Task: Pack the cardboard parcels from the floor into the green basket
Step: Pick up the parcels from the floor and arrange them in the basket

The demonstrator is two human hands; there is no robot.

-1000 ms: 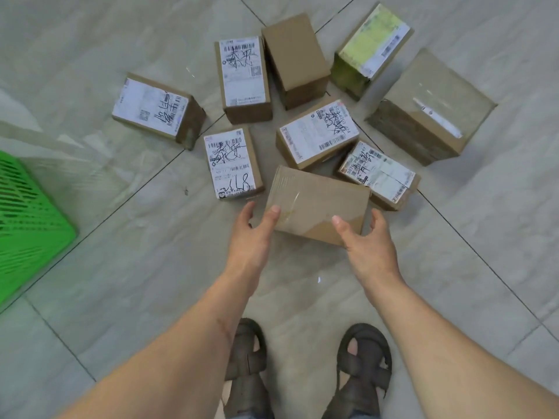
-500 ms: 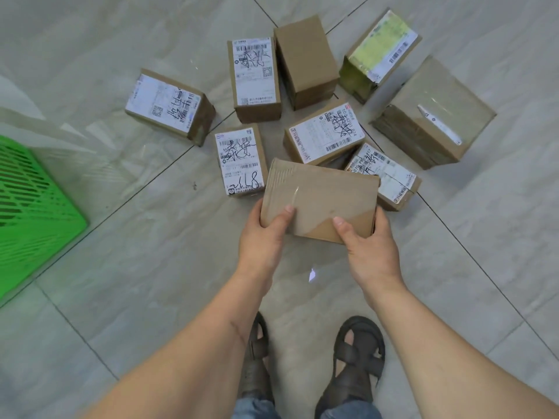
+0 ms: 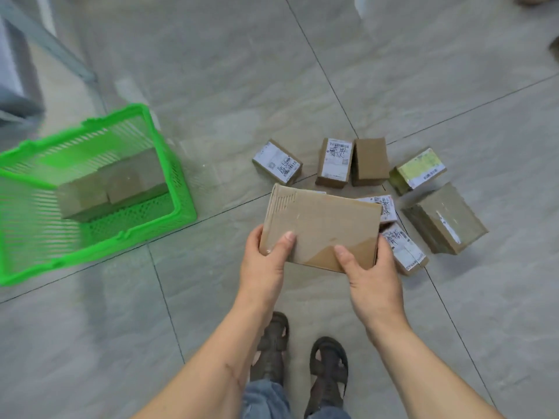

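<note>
Your left hand (image 3: 266, 261) and right hand (image 3: 370, 278) are both closed on the near edge of a flat, plain brown cardboard parcel (image 3: 320, 229), thumbs on top, the other fingers hidden beneath it. You hold it up off the floor, near level, just in front of your brown sandals (image 3: 302, 358).

Beyond it, on the grey tiled floor (image 3: 393, 86), lie the remaining parcels: a white-labelled box (image 3: 276, 161), an upright labelled box (image 3: 335, 162) touching a plain brown box (image 3: 369, 161), a yellow-green labelled box (image 3: 419, 170), a large taped brown box (image 3: 444, 217), and two labelled boxes (image 3: 402, 247) partly hidden behind the one you hold.

The green slatted plastic basket (image 3: 178, 189) stands well apart to your left, with brown parcels (image 3: 112, 182) already lying against its far side; blur hides how many.

The risk, as I judge it, is the grip: you hold only one edge, so the far end could dip and slide free as you swing left. Watch the basket rim, too. A flat parcel that meets it could catch there. It may also land propped on the boxes inside and waste room, so lower it into the free near side.
</note>
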